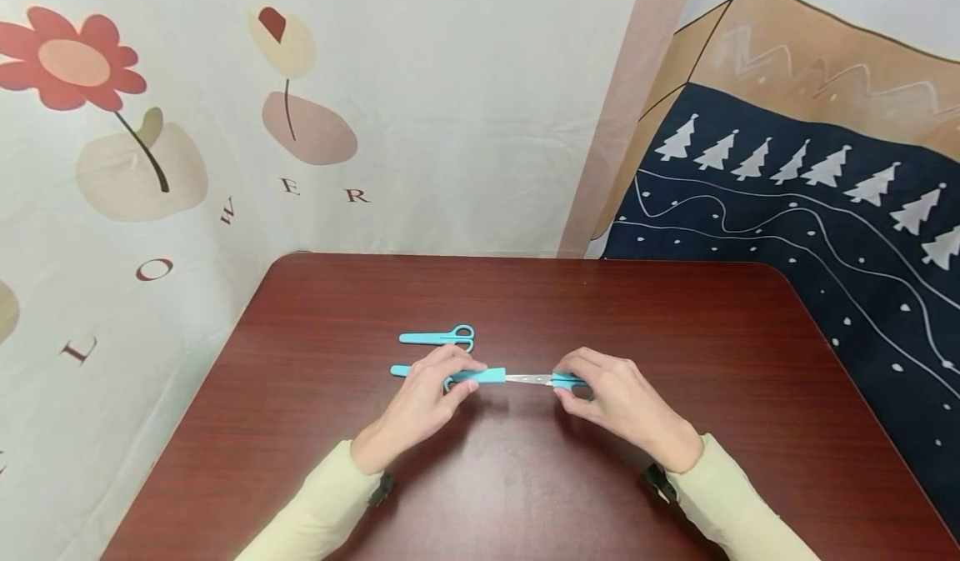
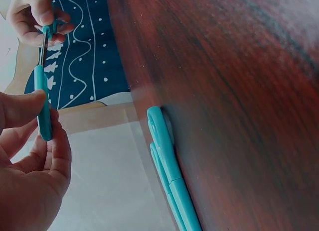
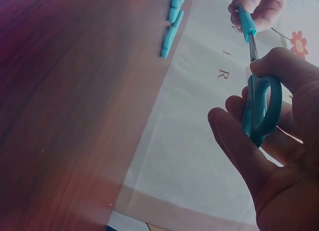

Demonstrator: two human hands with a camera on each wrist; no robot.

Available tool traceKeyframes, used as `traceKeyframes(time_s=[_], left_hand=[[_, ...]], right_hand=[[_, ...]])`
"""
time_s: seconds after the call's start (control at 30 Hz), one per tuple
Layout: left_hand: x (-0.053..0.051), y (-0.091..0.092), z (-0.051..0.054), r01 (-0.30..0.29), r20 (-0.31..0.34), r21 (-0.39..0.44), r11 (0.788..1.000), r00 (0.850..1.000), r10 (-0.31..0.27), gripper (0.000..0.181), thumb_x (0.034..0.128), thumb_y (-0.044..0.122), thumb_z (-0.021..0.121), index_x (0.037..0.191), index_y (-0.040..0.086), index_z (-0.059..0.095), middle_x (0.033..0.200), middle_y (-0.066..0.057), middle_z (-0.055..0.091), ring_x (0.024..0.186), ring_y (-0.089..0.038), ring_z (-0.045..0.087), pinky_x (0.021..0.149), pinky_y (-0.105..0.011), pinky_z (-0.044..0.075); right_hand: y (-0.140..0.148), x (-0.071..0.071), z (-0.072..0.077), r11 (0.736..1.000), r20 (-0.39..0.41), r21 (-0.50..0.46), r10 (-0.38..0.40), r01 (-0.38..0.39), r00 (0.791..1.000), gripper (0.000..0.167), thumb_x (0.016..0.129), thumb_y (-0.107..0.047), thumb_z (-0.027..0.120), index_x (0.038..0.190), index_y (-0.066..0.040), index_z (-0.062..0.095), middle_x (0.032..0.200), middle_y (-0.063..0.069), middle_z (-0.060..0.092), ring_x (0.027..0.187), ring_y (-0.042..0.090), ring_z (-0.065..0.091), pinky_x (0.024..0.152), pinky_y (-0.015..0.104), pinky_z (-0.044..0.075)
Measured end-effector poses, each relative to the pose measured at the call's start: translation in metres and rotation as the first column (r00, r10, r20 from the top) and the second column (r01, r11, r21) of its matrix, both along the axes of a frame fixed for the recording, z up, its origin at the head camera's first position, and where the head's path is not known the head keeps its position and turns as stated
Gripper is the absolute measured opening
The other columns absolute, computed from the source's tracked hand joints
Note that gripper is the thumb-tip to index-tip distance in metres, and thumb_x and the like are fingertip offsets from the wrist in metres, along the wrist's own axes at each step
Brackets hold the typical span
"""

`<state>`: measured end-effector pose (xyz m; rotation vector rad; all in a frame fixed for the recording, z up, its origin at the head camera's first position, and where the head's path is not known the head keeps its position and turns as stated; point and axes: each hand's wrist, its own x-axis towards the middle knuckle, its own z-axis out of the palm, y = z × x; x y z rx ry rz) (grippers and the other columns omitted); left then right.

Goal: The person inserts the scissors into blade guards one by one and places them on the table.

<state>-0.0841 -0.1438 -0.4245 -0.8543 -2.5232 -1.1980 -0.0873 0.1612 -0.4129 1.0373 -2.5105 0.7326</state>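
Note:
My left hand (image 1: pixel 426 392) pinches a turquoise blade cover (image 1: pixel 492 375) between thumb and fingers above the table. Opposite it, my right hand (image 1: pixel 618 396) holds the turquoise-handled scissors (image 3: pixel 271 111) by the handles. A stretch of silver blade (image 1: pixel 528 379) shows between the two hands, its tip hidden inside the cover. Beyond my left hand lies a second pair of scissors (image 1: pixel 431 338), sheathed in turquoise. A third turquoise pair (image 1: pixel 401 370) lies partly hidden under that hand. In the left wrist view the sheathed scissors (image 2: pixel 167 159) rest on the wood.
The dark red-brown wooden table (image 1: pixel 600 311) has rounded far corners. Behind it hangs a pale curtain (image 1: pixel 465 111) with flowers and letters. A navy cloth (image 1: pixel 765 211) printed with white trees hangs at the right.

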Motion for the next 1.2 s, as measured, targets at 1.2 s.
traceKeyframes(time_s=[1.2], left_hand=[[0.001,0.006,-0.005,0.056,0.014,0.012,0.998,0.998,-0.056,0.025,0.0875,0.002,0.081,0.11,0.01,0.077,0.108,0.003,0.067,0.095,-0.015,0.061,0.076,-0.036,0.058]], right_hand=[[-0.021,0.002,0.003,0.999,0.008,-0.002,0.033,-0.033,0.999,0.023,0.082,-0.01,0.087,0.099,-0.009,0.071,0.093,-0.004,0.068,0.07,0.003,0.06,0.065,0.019,0.056]])
